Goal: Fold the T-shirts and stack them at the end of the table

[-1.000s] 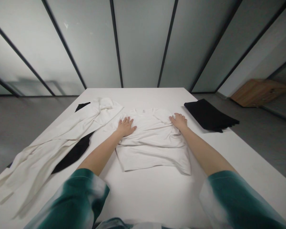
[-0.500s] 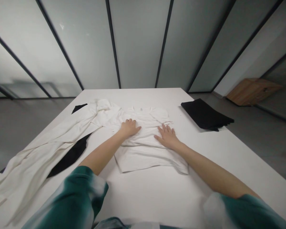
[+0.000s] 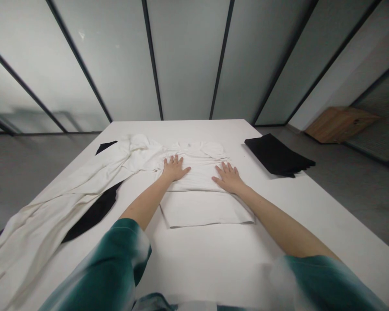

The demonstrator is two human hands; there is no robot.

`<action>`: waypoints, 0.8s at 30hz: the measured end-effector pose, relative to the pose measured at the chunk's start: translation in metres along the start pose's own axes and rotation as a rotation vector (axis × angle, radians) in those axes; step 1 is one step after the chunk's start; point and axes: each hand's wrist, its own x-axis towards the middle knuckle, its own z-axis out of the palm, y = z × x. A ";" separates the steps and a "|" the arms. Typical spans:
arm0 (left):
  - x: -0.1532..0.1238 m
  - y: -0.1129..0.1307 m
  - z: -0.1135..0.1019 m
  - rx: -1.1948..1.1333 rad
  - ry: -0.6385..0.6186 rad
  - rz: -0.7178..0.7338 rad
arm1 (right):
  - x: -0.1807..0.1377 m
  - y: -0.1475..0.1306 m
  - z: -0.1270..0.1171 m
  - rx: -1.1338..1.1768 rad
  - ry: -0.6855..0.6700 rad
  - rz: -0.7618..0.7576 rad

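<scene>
A white T-shirt [image 3: 201, 203] lies flat in the middle of the white table [image 3: 233, 268], its sleeves folded in. My left hand [image 3: 174, 167] rests palm-down on the shirt's upper left part, fingers spread. My right hand [image 3: 228, 177] lies flat on its upper right part, fingers spread too. Neither hand holds anything. Both forearms reach out from green and white sleeves at the bottom of the view.
A long white garment [image 3: 61, 190] sprawls over the table's left side, partly over a black cloth [image 3: 94, 214]. A folded black garment [image 3: 277, 160] sits at the right far edge. A wooden box [image 3: 339, 123] stands on the floor at right. Glass panels are behind.
My right hand moved from the shirt's right shoulder inward onto its chest. Both hands now press flat, and the shirt looks smoother with a straighter bottom edge.
</scene>
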 end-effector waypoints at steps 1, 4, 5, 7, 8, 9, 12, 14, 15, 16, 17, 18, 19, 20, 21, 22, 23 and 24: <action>-0.002 0.000 0.000 0.003 0.001 0.004 | -0.007 0.000 0.001 -0.007 -0.004 -0.003; -0.012 0.004 -0.001 0.005 -0.020 0.008 | -0.028 -0.001 0.003 -0.025 -0.019 -0.017; -0.016 0.005 -0.002 0.004 -0.032 0.008 | -0.034 -0.002 0.003 -0.036 -0.026 -0.021; -0.024 0.009 -0.004 0.008 -0.055 0.008 | -0.044 -0.004 0.002 -0.067 -0.035 -0.025; -0.028 0.011 -0.005 0.014 -0.063 0.008 | -0.047 -0.004 0.000 -0.083 -0.037 -0.028; -0.032 0.012 -0.006 0.023 -0.065 0.012 | -0.049 -0.005 -0.003 -0.098 -0.037 -0.035; -0.040 0.013 -0.009 0.069 -0.023 0.050 | -0.046 -0.002 -0.015 -0.111 -0.022 -0.086; -0.043 0.012 -0.009 0.096 0.037 0.100 | -0.036 0.002 -0.024 -0.092 0.015 -0.104; -0.044 0.010 -0.008 0.103 0.061 0.128 | -0.028 0.005 -0.028 -0.074 0.045 -0.096; -0.045 0.009 -0.007 0.101 0.077 0.154 | -0.019 0.008 -0.030 -0.054 0.080 -0.078; -0.046 0.007 -0.005 0.093 0.081 0.172 | -0.010 0.010 -0.031 -0.033 0.113 -0.054; -0.047 0.006 -0.003 0.079 0.077 0.184 | 0.000 0.011 -0.031 -0.013 0.140 -0.030; -0.048 0.005 -0.001 0.062 0.068 0.187 | 0.010 0.012 -0.030 0.004 0.156 -0.009; -0.048 0.004 0.001 0.045 0.060 0.185 | 0.018 0.012 -0.028 0.015 0.160 0.006; -0.049 0.004 0.002 0.032 0.055 0.182 | 0.026 0.011 -0.025 0.021 0.153 0.021; -0.050 0.004 0.004 0.022 0.053 0.178 | 0.033 0.009 -0.021 0.023 0.134 0.036; -0.050 0.003 0.005 0.017 0.052 0.176 | 0.038 0.007 -0.018 0.020 0.107 0.046; -0.051 0.003 0.005 0.014 0.051 0.175 | 0.042 0.004 -0.014 0.013 0.077 0.054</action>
